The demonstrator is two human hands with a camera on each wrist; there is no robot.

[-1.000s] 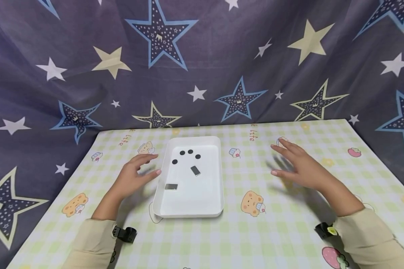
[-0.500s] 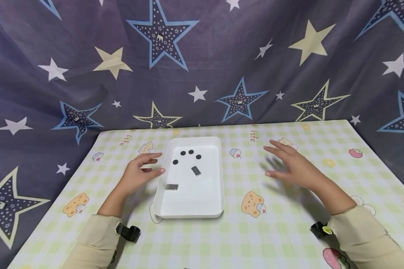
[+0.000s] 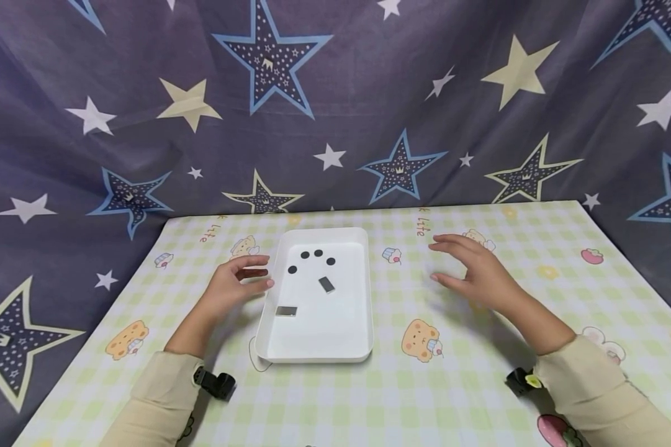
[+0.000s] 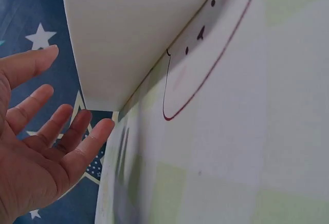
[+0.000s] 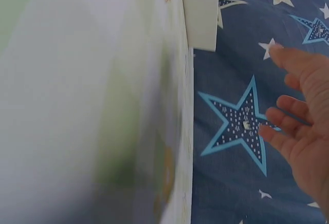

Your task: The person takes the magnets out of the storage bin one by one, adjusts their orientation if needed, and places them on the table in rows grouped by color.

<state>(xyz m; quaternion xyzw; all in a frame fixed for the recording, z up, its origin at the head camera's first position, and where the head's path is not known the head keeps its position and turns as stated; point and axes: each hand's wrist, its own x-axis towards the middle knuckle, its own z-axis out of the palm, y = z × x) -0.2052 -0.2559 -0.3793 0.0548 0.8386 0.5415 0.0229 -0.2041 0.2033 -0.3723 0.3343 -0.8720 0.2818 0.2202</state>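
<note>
A white rectangular tray [image 3: 326,338] stands on the table, left of the middle in the head view. Inside, several small black discs [image 3: 318,253] form a loose arc toward the far end. One dark grey rectangular piece [image 3: 326,285] lies tilted near the middle, and a second grey rectangular piece [image 3: 287,311] is by the left wall. My left hand [image 3: 231,285] is at the tray's left side, fingers spread and holding nothing; the left wrist view shows the fingers beside the tray's outer wall [image 4: 128,39]. My right hand [image 3: 483,276] hovers right of the tray, fingers apart, nothing held.
A green-checked tablecloth [image 3: 402,397] with cartoon prints covers the table. Behind it hangs a dark curtain [image 3: 369,81] patterned with stars. Each wrist wears a black strap-on device, the left device [image 3: 216,385] and the right device [image 3: 518,382].
My right hand has moved left, closer to the tray. The left hand has shifted slightly right toward the tray's left rim. The tray and its pieces have stayed in place.
</note>
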